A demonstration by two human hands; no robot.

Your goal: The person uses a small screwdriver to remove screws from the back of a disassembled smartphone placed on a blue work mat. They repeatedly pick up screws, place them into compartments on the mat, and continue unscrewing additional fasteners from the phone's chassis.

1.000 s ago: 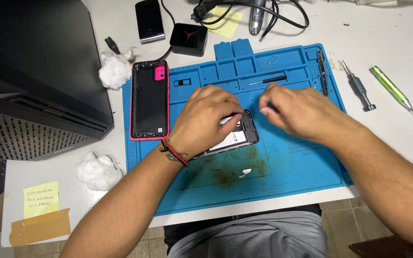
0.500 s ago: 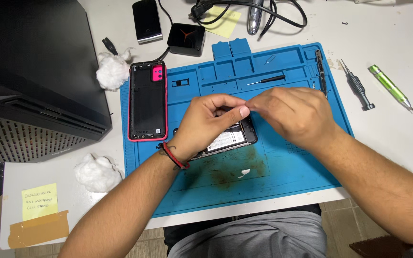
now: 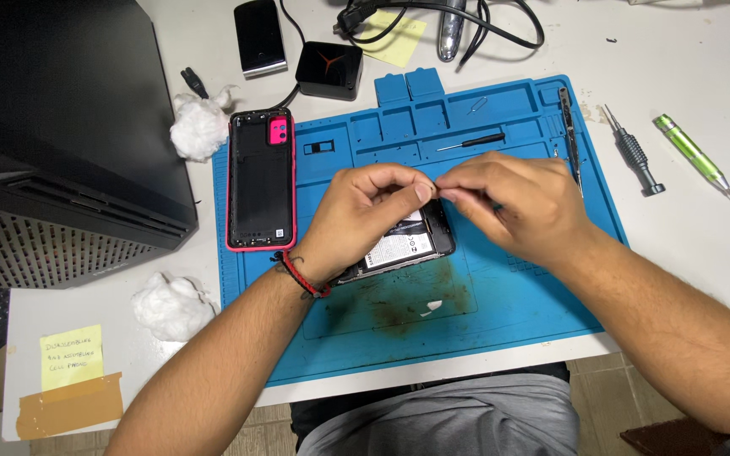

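Left hand [image 3: 365, 215] and right hand [image 3: 509, 203] meet fingertip to fingertip, pinching something too small to identify, just above an opened phone [image 3: 403, 249] lying on a blue repair mat [image 3: 509, 312]; its red-rimmed back cover [image 3: 260, 181] rests alongside on the white desk [image 3: 686, 228].

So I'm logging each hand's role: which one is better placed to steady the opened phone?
Probably the left hand: it lies over the opened phone, while the right hand pinches something tiny above it.
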